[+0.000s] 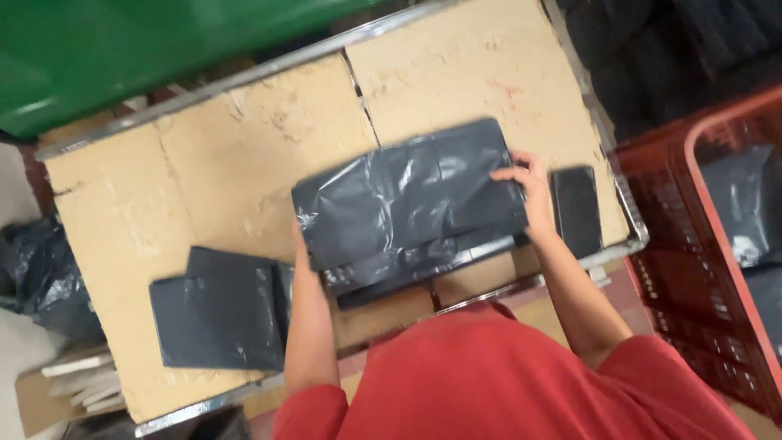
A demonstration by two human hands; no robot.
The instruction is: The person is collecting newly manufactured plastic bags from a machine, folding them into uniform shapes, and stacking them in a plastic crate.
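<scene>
A black plastic mailer bag (pixel 407 200) lies flat on the cardboard-covered table (pixel 244 147), on top of a dark flat item beneath it. My right hand (pixel 528 191) presses on the bag's right edge with fingers spread. My left hand (pixel 300 244) is at the bag's left edge, mostly hidden under the plastic, and its grip cannot be made out. A small black rectangle (pixel 577 210) lies just right of my right hand. A stack of flat black bags (pixel 218 310) sits at the table's near left.
A red plastic crate (pixel 709 244) holding black bags stands to the right. A green surface (pixel 122 49) lies beyond the table's far edge. A crumpled black bag (pixel 41 269) and a cardboard box with white pieces (pixel 73 383) are on the left floor.
</scene>
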